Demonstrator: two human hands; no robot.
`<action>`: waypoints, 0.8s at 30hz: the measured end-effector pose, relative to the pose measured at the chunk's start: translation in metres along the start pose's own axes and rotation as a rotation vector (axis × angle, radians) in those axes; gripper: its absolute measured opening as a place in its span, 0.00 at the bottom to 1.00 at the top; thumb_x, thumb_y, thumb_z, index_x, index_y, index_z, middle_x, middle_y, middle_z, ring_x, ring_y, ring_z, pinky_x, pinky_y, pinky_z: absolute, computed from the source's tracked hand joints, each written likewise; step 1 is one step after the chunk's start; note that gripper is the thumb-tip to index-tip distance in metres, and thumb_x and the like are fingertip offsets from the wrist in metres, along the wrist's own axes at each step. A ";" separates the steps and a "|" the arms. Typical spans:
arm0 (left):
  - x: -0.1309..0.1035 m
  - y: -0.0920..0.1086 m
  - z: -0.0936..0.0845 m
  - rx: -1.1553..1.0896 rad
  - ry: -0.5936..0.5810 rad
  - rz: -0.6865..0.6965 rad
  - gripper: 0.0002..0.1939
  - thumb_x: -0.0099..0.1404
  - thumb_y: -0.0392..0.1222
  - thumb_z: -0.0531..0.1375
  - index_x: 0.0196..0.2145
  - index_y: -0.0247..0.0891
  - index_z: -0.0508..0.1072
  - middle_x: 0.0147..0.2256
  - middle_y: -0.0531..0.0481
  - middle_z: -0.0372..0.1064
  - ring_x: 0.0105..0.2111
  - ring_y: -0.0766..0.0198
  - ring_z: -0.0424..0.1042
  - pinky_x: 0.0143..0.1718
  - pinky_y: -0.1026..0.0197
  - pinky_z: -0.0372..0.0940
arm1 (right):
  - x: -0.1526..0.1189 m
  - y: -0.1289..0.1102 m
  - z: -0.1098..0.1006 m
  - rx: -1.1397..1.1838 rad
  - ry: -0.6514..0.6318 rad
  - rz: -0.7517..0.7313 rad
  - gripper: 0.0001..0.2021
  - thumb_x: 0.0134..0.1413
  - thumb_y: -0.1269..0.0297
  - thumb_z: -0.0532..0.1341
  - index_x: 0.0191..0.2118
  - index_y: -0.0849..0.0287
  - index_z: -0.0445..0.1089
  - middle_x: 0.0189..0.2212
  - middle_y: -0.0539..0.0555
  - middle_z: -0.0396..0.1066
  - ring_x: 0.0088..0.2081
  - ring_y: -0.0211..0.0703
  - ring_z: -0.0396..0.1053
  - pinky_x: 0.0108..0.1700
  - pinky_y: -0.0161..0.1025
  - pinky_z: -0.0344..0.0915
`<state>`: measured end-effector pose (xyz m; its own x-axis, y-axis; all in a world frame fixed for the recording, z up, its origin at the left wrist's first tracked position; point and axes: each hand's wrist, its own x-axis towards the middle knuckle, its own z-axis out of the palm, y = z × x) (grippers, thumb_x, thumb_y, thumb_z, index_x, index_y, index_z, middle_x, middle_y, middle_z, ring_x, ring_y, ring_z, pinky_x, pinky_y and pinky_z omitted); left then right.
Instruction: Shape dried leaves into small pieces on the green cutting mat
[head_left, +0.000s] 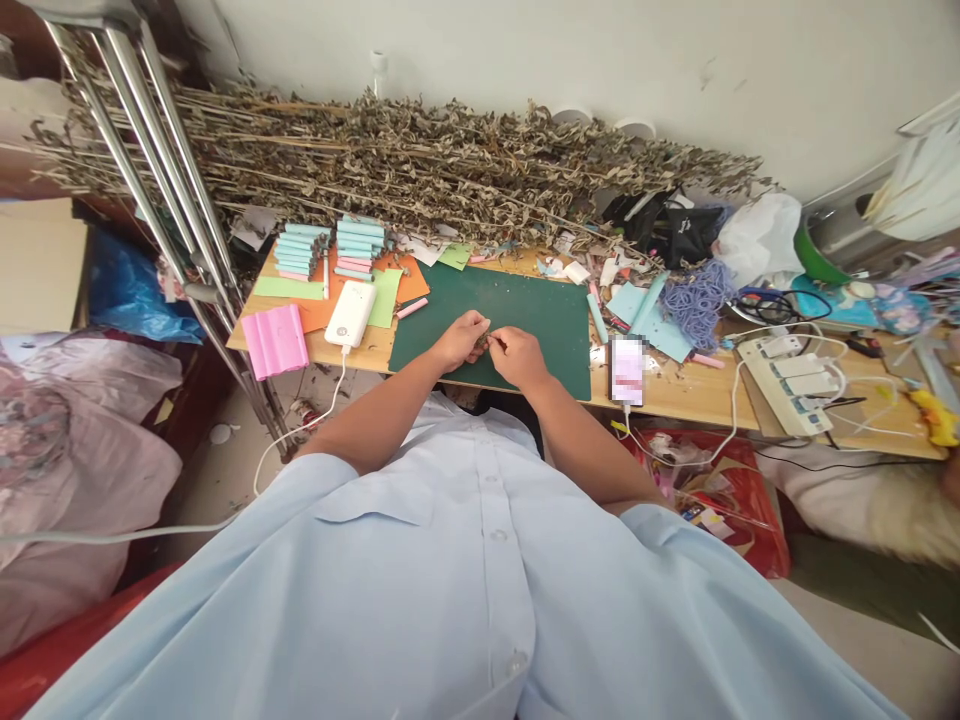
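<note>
In the head view, your hands are together at the centre of the frame, low over the flat, dark green mat [525,300]. Your left hand [463,343] is curled around a small, brownish-green clump [481,341], and the fingertips of your right hand [519,358] meet it there; whether they grip it, I cannot tell. What the clump is made of is too small to make out.

You are working near the mat's front edge, so a loose pinch could drop crumbs onto your light blue, buttoned cotton shirt [465,560] — or to the floor. Left of centre, the thin white cable [150,532] from the white, rounded plastic power bank [350,313] runs beside your left forearm; an elbow swung outward could snag it and drag the bank off. Right of centre, the dark-edged, rectangular phone [628,370] sits at the table's edge — a careless right forearm could knock it down. A sideways sweep could also set the pink, slim paper roll [412,308] rolling.
</note>
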<state>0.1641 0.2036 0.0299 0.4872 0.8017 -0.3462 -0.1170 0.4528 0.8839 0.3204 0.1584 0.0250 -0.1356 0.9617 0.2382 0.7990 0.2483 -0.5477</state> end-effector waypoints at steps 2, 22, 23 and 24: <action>0.002 -0.002 0.001 0.012 0.016 0.019 0.14 0.73 0.49 0.60 0.36 0.42 0.58 0.20 0.61 0.56 0.15 0.75 0.52 0.19 0.73 0.43 | 0.001 0.000 0.004 -0.026 0.032 0.052 0.08 0.62 0.65 0.58 0.35 0.56 0.75 0.34 0.58 0.78 0.39 0.49 0.73 0.48 0.43 0.67; -0.009 -0.013 0.013 0.173 0.102 0.169 0.07 0.74 0.40 0.56 0.40 0.36 0.71 0.21 0.57 0.61 0.19 0.71 0.60 0.22 0.68 0.55 | 0.003 -0.003 -0.004 0.132 0.081 0.139 0.08 0.60 0.62 0.59 0.32 0.54 0.74 0.32 0.55 0.78 0.37 0.47 0.74 0.46 0.43 0.71; -0.009 -0.013 0.014 0.157 0.115 0.170 0.06 0.73 0.39 0.56 0.39 0.36 0.70 0.20 0.58 0.60 0.18 0.71 0.60 0.22 0.68 0.54 | 0.003 -0.005 -0.003 0.198 0.083 0.200 0.07 0.58 0.61 0.61 0.31 0.54 0.73 0.29 0.53 0.77 0.34 0.46 0.74 0.43 0.42 0.73; -0.009 -0.013 0.014 0.142 0.126 0.169 0.05 0.73 0.38 0.56 0.38 0.36 0.70 0.20 0.58 0.60 0.18 0.71 0.59 0.21 0.68 0.53 | 0.004 -0.007 -0.002 0.292 0.078 0.284 0.06 0.57 0.61 0.62 0.30 0.54 0.72 0.26 0.52 0.76 0.32 0.45 0.74 0.40 0.41 0.73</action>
<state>0.1740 0.1853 0.0259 0.3579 0.9079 -0.2183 -0.0607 0.2559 0.9648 0.3153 0.1602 0.0309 0.1202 0.9878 0.0990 0.5967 0.0078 -0.8024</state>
